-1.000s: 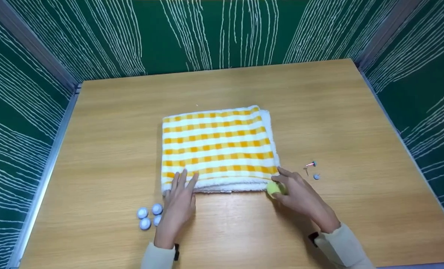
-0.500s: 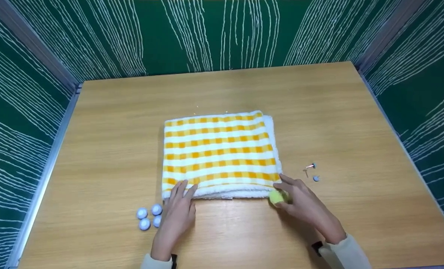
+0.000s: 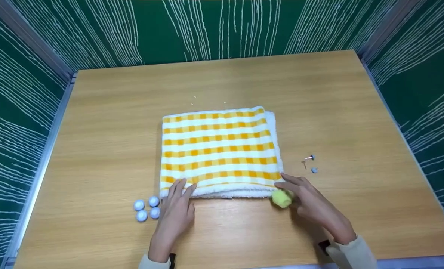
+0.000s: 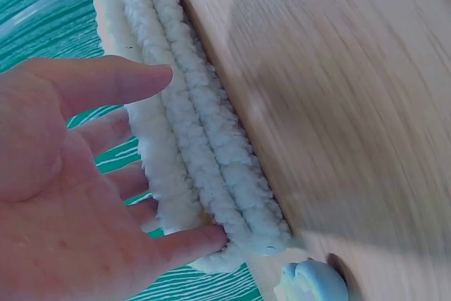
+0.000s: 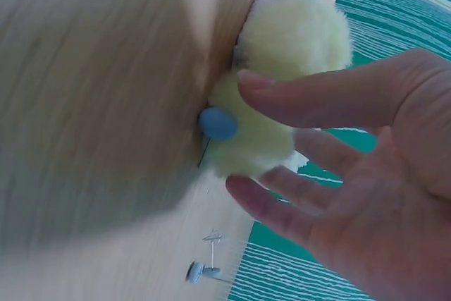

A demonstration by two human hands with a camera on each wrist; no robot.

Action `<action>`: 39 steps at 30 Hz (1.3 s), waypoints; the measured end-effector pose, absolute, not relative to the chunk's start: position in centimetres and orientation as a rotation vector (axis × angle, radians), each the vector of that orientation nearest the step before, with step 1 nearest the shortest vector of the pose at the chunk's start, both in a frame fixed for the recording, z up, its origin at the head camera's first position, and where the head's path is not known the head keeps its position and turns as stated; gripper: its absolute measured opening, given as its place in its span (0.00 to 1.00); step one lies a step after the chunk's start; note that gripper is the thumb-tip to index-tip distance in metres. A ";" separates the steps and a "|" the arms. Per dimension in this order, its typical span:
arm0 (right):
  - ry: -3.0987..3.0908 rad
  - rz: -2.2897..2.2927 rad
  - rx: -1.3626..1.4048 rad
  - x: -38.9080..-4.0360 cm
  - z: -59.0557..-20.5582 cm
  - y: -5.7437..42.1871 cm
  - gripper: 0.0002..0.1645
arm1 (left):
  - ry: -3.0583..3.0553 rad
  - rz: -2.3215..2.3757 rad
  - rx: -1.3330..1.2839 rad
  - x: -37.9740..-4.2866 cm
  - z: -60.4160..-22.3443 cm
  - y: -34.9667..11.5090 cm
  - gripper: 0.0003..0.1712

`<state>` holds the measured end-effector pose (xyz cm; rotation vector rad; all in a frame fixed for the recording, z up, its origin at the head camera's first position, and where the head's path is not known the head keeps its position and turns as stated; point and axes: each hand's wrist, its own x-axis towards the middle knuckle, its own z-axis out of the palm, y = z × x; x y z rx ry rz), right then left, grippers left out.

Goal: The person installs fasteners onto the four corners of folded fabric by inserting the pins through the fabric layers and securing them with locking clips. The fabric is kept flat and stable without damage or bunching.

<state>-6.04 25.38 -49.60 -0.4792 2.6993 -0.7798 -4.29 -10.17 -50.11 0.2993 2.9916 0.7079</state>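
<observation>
A folded blanket, yellow-and-white checked with white fleece edges, lies mid-table. My left hand rests on its near left corner with fingers spread. In the left wrist view the thumb lies along the layered fleece edge. At the near right corner sits a fluffy yellow-green pom-pom. My right hand is beside it, fingertips at the blanket's edge. The right wrist view shows two fluffy lumps, the thumb over the place where they meet and the fingers behind, fairly straight. A blue-headed pin is against the lower lump.
Several round blue-white caps lie left of my left hand. To the right are loose pins and a small blue piece. White specks dot the wooden table behind the blanket. Green walls with white lines stand around it.
The blanket has slid a little toward me with both hands, baring white specks behind it. My right thumb has come off the front of the pom-pom, which now shows more fully.
</observation>
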 end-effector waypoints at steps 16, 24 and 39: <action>2.691 -0.840 0.257 -3.3 -49.7 26.8 0.34 | 2.892 0.655 0.240 -3.8 -47.2 -6.8 0.24; 2.752 -0.905 0.258 -3.8 -51.1 26.1 0.19 | 2.927 0.644 0.620 -4.1 -46.8 -3.1 0.13; 2.847 -0.918 0.222 -4.2 -51.1 26.3 0.07 | 2.805 0.523 1.129 -5.4 -47.8 3.5 0.14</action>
